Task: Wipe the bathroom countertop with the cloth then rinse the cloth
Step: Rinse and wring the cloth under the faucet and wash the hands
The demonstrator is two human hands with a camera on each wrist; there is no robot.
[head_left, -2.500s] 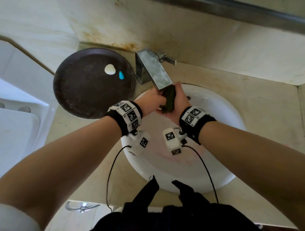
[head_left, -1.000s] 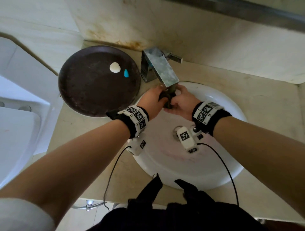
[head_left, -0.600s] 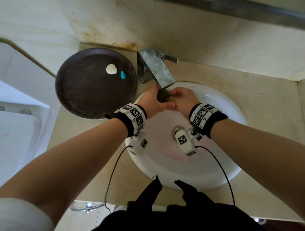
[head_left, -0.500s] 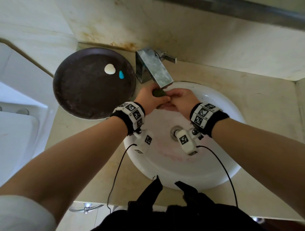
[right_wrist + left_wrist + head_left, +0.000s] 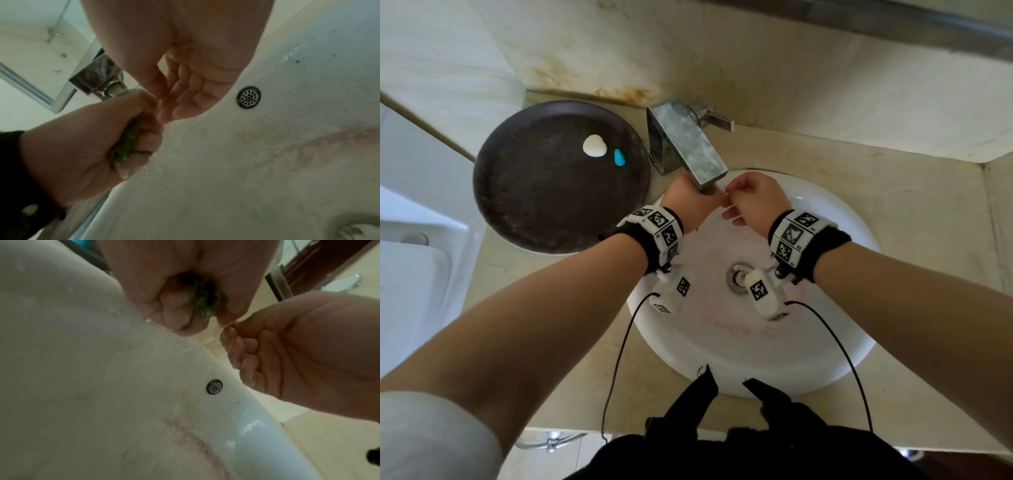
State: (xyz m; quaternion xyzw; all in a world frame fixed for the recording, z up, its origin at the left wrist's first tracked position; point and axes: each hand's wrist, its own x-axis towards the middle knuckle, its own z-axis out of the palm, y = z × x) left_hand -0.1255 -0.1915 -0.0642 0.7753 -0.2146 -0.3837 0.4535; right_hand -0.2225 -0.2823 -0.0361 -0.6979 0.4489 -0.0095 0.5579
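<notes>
Cloth (image 5: pixel 205 305) balled in left fist (image 5: pixel 174 293), wrist-view only.

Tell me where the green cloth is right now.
The green cloth is balled inside the left hand, under the faucet spout at the back of the white sink; the right hand beside it holds nothing.

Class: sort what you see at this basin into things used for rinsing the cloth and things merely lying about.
In use: cloth, left hand, right hand, tap, basin.

Lying about: dark tray, white shell, blue piece.
</notes>
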